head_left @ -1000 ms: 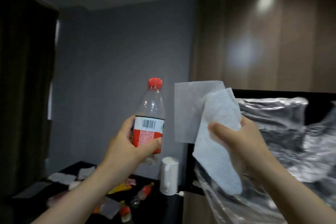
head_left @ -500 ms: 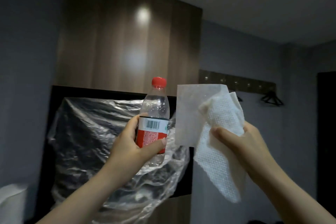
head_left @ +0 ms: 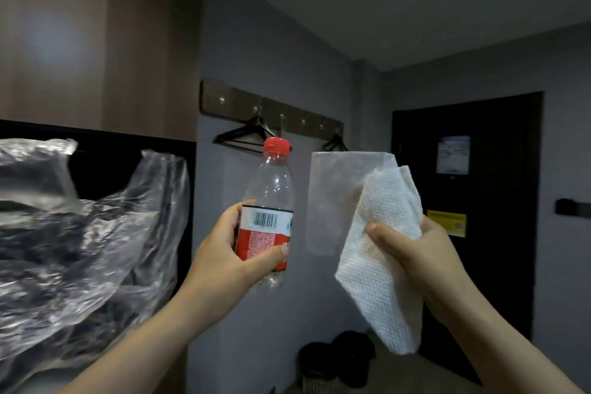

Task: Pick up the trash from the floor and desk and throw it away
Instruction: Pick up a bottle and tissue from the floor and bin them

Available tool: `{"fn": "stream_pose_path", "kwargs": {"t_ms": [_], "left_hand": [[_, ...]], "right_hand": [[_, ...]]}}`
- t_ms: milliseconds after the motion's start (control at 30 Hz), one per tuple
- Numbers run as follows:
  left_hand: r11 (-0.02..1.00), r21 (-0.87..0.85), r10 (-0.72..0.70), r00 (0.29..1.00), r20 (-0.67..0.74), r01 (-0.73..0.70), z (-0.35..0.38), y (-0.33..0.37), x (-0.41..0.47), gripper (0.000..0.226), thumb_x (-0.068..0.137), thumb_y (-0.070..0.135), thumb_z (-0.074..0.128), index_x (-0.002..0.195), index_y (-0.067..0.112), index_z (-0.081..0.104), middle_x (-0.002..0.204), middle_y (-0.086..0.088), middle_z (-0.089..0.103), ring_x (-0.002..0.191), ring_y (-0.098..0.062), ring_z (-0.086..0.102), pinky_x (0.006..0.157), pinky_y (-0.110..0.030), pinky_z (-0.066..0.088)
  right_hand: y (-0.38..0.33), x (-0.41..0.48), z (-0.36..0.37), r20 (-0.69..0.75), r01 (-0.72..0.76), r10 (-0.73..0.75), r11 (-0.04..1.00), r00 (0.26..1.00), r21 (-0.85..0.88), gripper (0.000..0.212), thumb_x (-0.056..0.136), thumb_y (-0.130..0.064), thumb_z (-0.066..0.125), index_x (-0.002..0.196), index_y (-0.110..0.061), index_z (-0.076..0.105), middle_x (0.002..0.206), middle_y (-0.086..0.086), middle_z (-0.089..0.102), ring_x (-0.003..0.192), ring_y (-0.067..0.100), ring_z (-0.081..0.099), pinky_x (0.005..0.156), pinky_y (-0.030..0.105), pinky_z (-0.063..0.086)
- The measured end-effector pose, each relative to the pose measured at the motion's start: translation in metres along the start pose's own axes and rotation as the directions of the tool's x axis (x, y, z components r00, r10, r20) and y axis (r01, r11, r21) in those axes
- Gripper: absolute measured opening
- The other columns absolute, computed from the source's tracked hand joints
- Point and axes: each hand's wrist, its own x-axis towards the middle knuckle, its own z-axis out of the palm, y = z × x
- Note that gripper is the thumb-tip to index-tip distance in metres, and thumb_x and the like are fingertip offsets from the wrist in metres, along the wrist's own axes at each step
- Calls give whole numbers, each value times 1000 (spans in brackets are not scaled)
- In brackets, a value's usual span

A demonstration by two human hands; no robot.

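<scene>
My left hand (head_left: 224,249) grips an empty clear plastic bottle (head_left: 270,198) with a red cap and a red-and-white label, held upright at chest height. My right hand (head_left: 419,253) holds a white textured paper towel (head_left: 380,253) that hangs down from my fingers, together with a thin translucent sheet (head_left: 332,195) sticking up behind it. Both hands are raised in front of me, side by side and a little apart.
Crumpled clear plastic film (head_left: 73,233) covers a dark screen at the left. A coat rack with black hangers (head_left: 249,137) is on the grey wall. Small dark bins (head_left: 335,361) stand on the floor near a dark door (head_left: 473,201) at the right.
The view has swung to the right: the desk with litter has left the frame, the plastic-covered screen slid left, and the door and bins have appeared. Both hands keep their holds.
</scene>
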Motion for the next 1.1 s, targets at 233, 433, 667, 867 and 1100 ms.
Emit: {"fn": "stream_pose_path", "kwargs": {"t_ms": [233, 433, 667, 867, 1100], "left_hand": [[995, -104, 18, 994, 111, -6, 34, -82, 97, 64, 59, 40, 77, 116, 50, 49, 99, 17, 69, 85, -3, 69, 61, -12, 52], [984, -180, 31, 980, 196, 5, 65, -153, 180, 63, 58, 39, 77, 114, 50, 50, 99, 21, 69, 84, 0, 68, 61, -8, 49], [971, -228, 1, 960, 281, 66, 139, -230, 253, 63, 53, 45, 77, 110, 51, 51, 99, 18, 68, 85, -4, 69, 62, -17, 54], [976, -209, -1, 967, 255, 56, 220, -283, 312, 56, 47, 50, 75, 98, 57, 54, 98, 18, 69, 83, -4, 69, 59, -13, 52], [983, -175, -12, 972, 235, 55, 309, -331, 382, 54, 51, 48, 77, 99, 56, 54, 99, 17, 69, 86, -5, 69, 60, -13, 52]], "right_hand": [[59, 73, 10, -132, -19, 5, 994, 991, -105, 26, 72, -27, 77, 96, -21, 68, 85, -5, 74, 75, 11, 72, 63, 29, 54], [108, 139, 21, -216, -86, 42, 976, 976, -201, 32, 71, -28, 76, 101, -21, 65, 91, -2, 73, 80, 16, 71, 72, 39, 58], [184, 215, 0, -252, -134, 72, 962, 965, -239, 32, 72, -29, 75, 103, -24, 65, 93, -4, 73, 81, 13, 71, 73, 38, 59], [255, 295, -52, -248, -104, 50, 972, 968, -212, 26, 73, -30, 76, 95, -28, 64, 90, -7, 72, 76, 8, 70, 62, 26, 54], [334, 387, -102, -194, -143, 108, 974, 975, -175, 31, 74, -30, 75, 102, -25, 64, 94, -5, 72, 81, 11, 70, 65, 28, 54]]}}
